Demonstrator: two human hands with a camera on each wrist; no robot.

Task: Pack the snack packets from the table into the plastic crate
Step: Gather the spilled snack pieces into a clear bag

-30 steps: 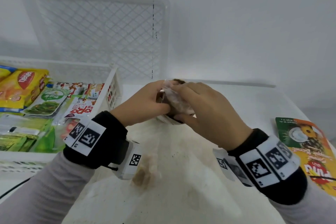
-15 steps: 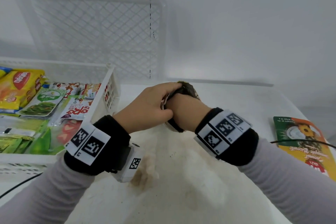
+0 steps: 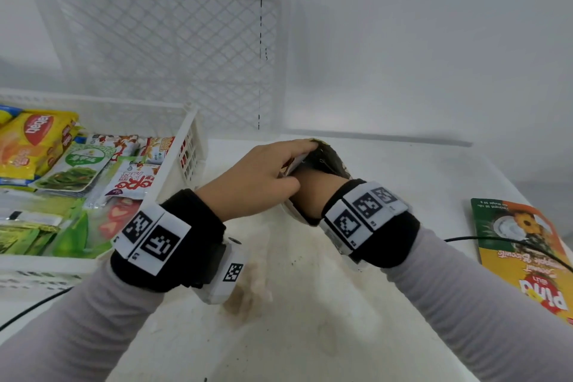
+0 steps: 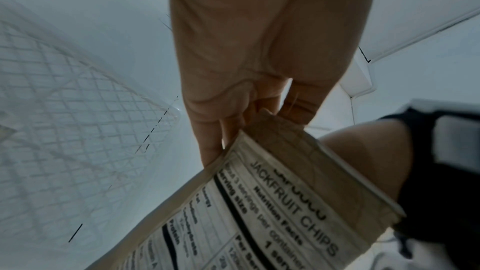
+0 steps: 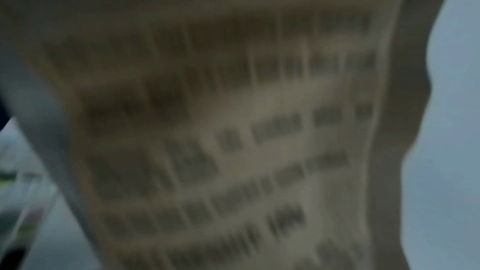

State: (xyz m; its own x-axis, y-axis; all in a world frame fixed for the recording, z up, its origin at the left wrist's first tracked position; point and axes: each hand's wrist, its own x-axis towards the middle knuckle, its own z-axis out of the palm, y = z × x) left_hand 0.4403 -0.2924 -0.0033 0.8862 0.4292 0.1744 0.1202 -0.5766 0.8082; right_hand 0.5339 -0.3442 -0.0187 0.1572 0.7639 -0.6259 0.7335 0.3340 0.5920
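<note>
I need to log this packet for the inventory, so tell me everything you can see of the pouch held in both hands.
The jackfruit chips pouch is tan, paper-looking, with a printed nutrition facts panel and a sealed ridge along one edge. It is held above the table, right of the crate. The left hand pinches its top edge; the right hand is against it, its grip hidden.

Wearing pale grey long sleeves [image 3: 77,329] on both arms. Wrapped at each wrist in a wide black cuff [image 3: 198,220], strapped over with white blocks printed with black square pixel markers [image 3: 152,237]. Carrying a white camera housing [image 3: 223,276] under the left wrist, tagged with a smaller marker. Trailing thin black cables [image 3: 508,240] behind both wrists.
</note>
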